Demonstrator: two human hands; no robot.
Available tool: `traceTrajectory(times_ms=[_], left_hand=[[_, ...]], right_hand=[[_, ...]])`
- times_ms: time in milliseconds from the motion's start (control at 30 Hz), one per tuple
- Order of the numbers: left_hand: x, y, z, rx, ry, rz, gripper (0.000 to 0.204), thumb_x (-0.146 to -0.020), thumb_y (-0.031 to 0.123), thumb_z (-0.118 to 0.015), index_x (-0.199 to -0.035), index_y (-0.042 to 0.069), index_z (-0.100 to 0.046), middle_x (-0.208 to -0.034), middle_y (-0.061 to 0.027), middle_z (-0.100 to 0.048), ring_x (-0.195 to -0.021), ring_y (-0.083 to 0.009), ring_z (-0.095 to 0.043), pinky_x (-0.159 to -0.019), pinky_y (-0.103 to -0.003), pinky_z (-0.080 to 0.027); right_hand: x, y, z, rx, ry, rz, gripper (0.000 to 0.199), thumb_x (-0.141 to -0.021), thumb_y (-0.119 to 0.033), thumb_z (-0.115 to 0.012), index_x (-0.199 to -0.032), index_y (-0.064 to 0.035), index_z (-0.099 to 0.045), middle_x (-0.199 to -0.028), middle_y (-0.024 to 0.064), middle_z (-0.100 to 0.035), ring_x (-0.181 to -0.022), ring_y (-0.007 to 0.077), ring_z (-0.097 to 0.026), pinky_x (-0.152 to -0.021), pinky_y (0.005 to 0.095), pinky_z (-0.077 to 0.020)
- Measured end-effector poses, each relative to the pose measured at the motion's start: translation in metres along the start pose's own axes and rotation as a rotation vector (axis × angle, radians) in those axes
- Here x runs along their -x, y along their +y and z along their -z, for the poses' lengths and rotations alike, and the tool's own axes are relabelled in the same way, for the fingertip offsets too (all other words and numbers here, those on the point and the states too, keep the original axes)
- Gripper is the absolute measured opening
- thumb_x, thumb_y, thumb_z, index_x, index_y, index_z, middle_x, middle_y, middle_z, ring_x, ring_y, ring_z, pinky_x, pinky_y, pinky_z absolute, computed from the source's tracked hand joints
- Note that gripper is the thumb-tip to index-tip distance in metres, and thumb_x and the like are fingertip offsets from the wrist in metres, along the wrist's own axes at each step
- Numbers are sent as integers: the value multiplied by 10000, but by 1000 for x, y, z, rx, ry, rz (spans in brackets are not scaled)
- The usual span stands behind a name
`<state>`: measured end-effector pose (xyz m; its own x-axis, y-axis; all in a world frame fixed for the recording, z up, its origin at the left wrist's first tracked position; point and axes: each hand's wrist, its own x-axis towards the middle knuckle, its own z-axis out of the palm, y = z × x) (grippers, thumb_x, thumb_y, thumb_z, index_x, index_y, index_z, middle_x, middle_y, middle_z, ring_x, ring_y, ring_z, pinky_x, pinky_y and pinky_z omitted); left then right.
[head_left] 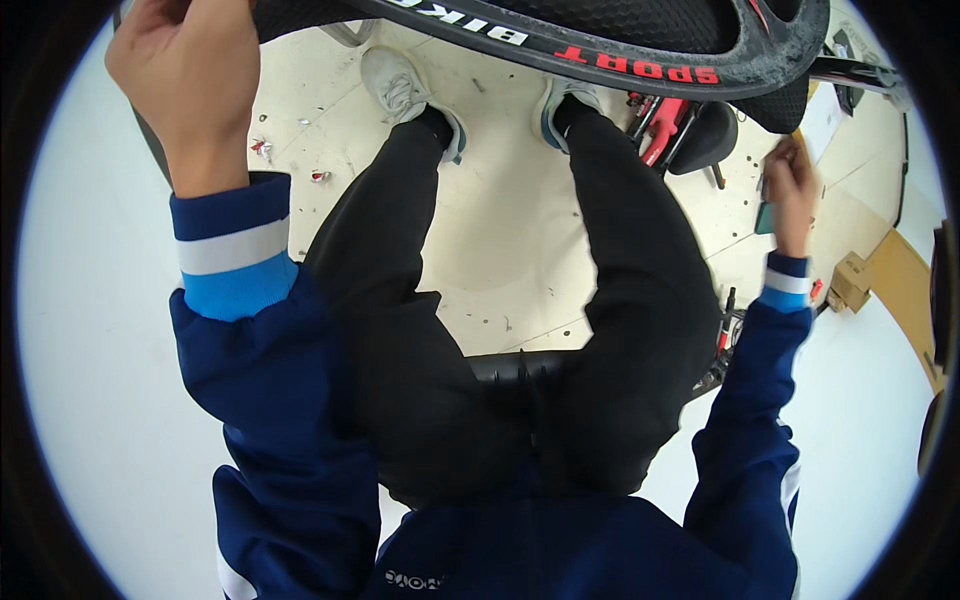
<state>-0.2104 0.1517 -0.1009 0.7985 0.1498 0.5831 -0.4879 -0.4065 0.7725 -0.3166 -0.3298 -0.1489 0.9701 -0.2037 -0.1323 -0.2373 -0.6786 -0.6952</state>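
Observation:
Across the top runs what looks like a bicycle wheel [620,68], black with a scuffed moulded rim and red and white lettering. Honeycomb-textured black material shows along its edges. My left hand [185,85] is raised at the upper left beside the wheel's left end. Its fingers are curled closed, and the picture's edge hides what they grip. Over on the right, below the wheel's right end, my right hand [790,190] is curled closed and slightly blurred. What it holds cannot be made out. A dark green object [765,218] lies right by it.
Behind my right knee's outer side stands a red bicycle frame [662,128] with a black saddle [705,138]. Cardboard boxes [851,280] are at the far right. Red and white scraps [260,147] litter the tiled floor [510,240]. I sit on a black seat [510,365], feet apart.

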Motion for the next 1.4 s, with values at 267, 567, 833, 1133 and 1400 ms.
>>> traceTrajectory(times_ms=[267, 567, 833, 1133, 1400], left_hand=[[-13, -17, 5, -164, -71, 194, 272, -1005, 211, -587, -1104, 8, -739, -811, -113, -735, -747, -164, -693, -664, -256, -518], [-39, 9, -31, -63, 6, 285, 297, -1011, 184, -579, -1142, -60, -685, -812, -105, -701, -683, -126, -605, -650, -239, -474], [-39, 20, -53, -118, -72, 359, 363, -1026, 246, -549, -1188, -62, -654, -765, -59, -666, -703, -110, -592, -648, -229, -436], [-40, 21, -54, -138, -100, 310, 336, -1023, 213, -545, -1176, -64, -658, -747, -51, -653, -694, -101, -586, -638, -219, -426], [-34, 23, -59, -121, -133, 270, 289, -1013, 150, -557, -1145, -85, -660, -733, -57, -636, -667, -93, -553, -634, -225, -426]], right_hand=[[170, 188, -166, 423, -536, -535, 174, -733, -138, -649, -824, -8, -719, -844, 212, -719, -853, 381, -706, -807, 448, -563], [169, 171, -257, 502, -355, -405, 216, -835, -175, -674, -1011, -51, -679, -1061, 151, -651, -827, 337, -711, -728, 452, -575], [153, 191, -291, 511, -354, -308, 135, -923, -121, -544, -960, -50, -653, -777, 120, -694, -676, 303, -698, -591, 433, -547], [155, 206, -300, 495, -397, -185, 202, -949, -169, -511, -878, -66, -670, -753, 138, -690, -689, 341, -692, -598, 454, -552], [167, 221, -300, 277, -386, -205, 259, -946, -254, -504, -913, -55, -666, -771, 196, -679, -714, 383, -678, -640, 518, -533]])
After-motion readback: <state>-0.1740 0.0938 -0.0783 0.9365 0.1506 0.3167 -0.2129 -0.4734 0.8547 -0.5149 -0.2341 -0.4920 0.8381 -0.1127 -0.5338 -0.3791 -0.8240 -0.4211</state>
